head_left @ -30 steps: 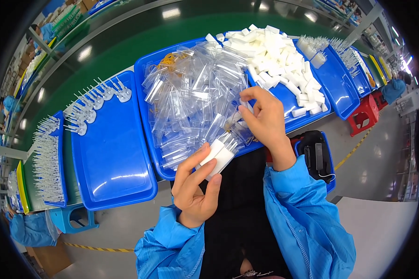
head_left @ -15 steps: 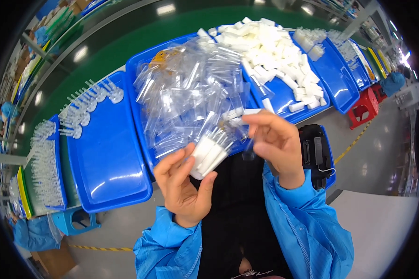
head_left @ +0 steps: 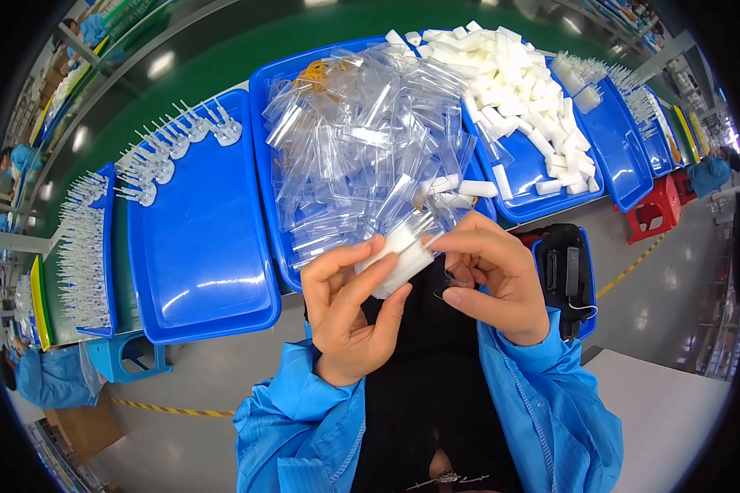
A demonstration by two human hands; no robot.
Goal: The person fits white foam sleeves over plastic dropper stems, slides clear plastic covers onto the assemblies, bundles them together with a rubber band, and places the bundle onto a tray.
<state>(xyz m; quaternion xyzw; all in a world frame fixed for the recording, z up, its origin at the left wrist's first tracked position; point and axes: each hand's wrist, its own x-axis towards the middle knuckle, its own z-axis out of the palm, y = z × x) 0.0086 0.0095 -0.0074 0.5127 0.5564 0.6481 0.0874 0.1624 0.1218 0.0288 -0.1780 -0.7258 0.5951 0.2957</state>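
My left hand [head_left: 355,316] grips a small cluster of white foam blocks [head_left: 401,264] between thumb and fingers, with thin clear tubes [head_left: 422,222] sticking out of its far end. My right hand [head_left: 495,275] is curled beside it, the index fingertip touching the cluster's right side. Between its thumb and bent fingers is a clear plastic piece [head_left: 446,286], partly hidden. Just beyond both hands, a blue tray [head_left: 263,177] holds a heap of clear plastic sleeves [head_left: 362,140]. A few white foam blocks [head_left: 477,188] lie at that heap's near right edge.
Right of the sleeves, another blue tray [head_left: 522,207] carries many white foam blocks [head_left: 510,74]. A blue tray [head_left: 205,255] at left has clear stemmed parts [head_left: 168,152] along its far edge. A black bag [head_left: 569,267] sits below right; a red stool [head_left: 656,209] stands farther right.
My right hand has come down and inward, its index finger now against the foam cluster. The cluster has moved slightly right and up. The view has shifted, so the trays appear farther right.
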